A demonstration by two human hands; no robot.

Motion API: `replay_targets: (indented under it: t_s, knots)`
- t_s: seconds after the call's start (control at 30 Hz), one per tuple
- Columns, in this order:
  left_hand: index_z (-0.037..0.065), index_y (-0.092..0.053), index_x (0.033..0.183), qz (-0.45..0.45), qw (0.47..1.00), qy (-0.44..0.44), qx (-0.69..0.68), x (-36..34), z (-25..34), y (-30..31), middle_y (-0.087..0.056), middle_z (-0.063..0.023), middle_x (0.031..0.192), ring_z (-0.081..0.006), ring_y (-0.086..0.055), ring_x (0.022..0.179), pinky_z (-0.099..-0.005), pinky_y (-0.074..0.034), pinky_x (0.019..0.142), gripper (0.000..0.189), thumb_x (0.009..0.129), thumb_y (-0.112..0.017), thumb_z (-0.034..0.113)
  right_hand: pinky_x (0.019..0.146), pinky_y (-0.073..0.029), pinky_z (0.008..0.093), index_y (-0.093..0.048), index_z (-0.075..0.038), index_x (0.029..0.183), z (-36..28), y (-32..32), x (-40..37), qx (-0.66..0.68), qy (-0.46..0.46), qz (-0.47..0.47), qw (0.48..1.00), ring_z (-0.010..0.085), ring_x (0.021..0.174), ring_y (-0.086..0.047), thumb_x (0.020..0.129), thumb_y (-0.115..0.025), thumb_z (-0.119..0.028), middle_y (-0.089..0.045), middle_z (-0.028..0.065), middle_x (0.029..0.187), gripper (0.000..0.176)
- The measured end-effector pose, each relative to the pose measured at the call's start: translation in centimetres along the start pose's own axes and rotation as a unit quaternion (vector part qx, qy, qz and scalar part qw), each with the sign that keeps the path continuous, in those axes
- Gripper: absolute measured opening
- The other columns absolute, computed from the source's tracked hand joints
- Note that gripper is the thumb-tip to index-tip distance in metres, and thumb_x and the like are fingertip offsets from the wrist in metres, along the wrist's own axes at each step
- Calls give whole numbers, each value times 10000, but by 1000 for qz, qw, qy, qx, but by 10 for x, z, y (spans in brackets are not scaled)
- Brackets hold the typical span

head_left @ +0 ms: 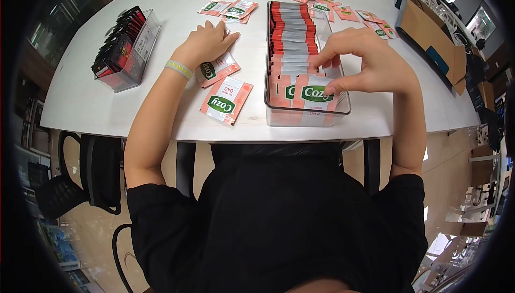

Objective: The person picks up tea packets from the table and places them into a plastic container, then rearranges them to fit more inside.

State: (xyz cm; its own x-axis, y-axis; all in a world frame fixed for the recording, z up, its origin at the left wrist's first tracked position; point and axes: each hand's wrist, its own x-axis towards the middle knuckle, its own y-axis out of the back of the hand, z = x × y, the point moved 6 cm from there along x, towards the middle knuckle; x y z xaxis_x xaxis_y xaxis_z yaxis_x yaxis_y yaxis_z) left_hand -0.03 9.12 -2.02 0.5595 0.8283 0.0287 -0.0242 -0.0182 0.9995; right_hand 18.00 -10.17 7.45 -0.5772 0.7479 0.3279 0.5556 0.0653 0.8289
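A: What does the right hand [370,59] touch?

B: Its thumb meets a flat, rectangular pink-and-white sachet with a green oval label [315,100], at the front of a long, clear plastic box [300,119]; fingers curve over the packed row. Whether it grips cannot be told.

A: And the left hand [206,43]?

B: Open, fingers spread, above loose, slightly creased pink sachets [226,101].

A: The surroundings?

B: A smooth white table [80,110], a brown cardboard box [421,30] at right, a black chair [102,172], glossy floor [445,159].
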Motion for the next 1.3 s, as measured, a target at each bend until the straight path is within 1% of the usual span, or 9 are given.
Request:
replay_targets:
  t_s: [0.33,0.43,0.6,0.73,0.8,1.0,1.13,1.2,1.3]
  knots:
    - [-18,-460,1245,7,1000,-9,2,1,-1,0,-548,-300,1080,-436,-556,1004,-463,-477,828,631,911,-373,510,611,-475,258,-663,-20,877,-8,-7,0,101,-5,-34,994,136,612,-589,656,-725,-21,-654,74,785,230]
    - [-19,-452,1253,3,1000,-11,2,2,0,1,-548,-300,1082,-437,-553,1010,-459,-477,831,636,911,-371,511,597,-468,267,-613,-16,842,-8,-11,3,87,-14,-33,996,151,611,-584,662,-691,-36,-616,66,687,197]
    - [-21,-457,1239,2,1000,-9,2,1,0,1,-549,-297,1079,-433,-554,1006,-454,-477,830,630,914,-368,511,496,-388,284,-512,-36,685,1,-23,8,1,-62,-38,997,152,512,-505,688,-694,-96,-509,47,533,192]
    - [-8,-471,1206,8,1000,-10,8,0,1,1,-551,-269,1052,-408,-557,978,-449,-470,820,587,922,-367,495,517,-390,304,-489,-42,657,1,-28,9,-39,-51,-16,998,187,499,-497,692,-719,-167,-495,47,518,264]
    - [4,-473,1196,18,1000,-8,10,-1,2,2,-550,-246,1026,-388,-557,960,-443,-462,813,558,927,-369,483,555,-397,317,-482,-57,637,-7,-27,9,-115,41,49,991,218,492,-495,699,-727,-261,-491,42,503,325]
    - [6,-412,1292,11,1000,-18,21,0,0,1,-547,-252,1031,-400,-551,960,-435,-458,817,585,931,-372,465,519,-363,297,-474,-72,593,-13,-22,7,-144,71,73,984,205,463,-468,717,-727,-364,-481,41,495,406]
    - [10,-332,1366,15,999,-30,13,0,0,0,-542,-265,1074,-394,-554,970,-416,-449,838,624,931,-379,456,434,-296,263,-507,-48,600,14,20,-4,-124,11,154,980,129,446,-360,742,-726,-362,-413,12,486,408]
    - [7,-392,1322,34,999,-32,-8,2,-4,-1,-550,-276,1089,-423,-555,994,-462,-471,823,650,912,-380,510,451,-320,265,-513,-37,628,50,49,-20,-96,-109,205,968,138,464,-359,770,-704,-351,-417,11,510,394]
    - [5,-379,1334,20,999,-36,3,6,-7,-5,-548,-280,1089,-424,-560,985,-464,-474,819,652,914,-376,504,462,-361,301,-534,-34,750,119,72,-58,-208,-206,191,937,156,472,-449,739,-664,-254,-488,41,556,257]
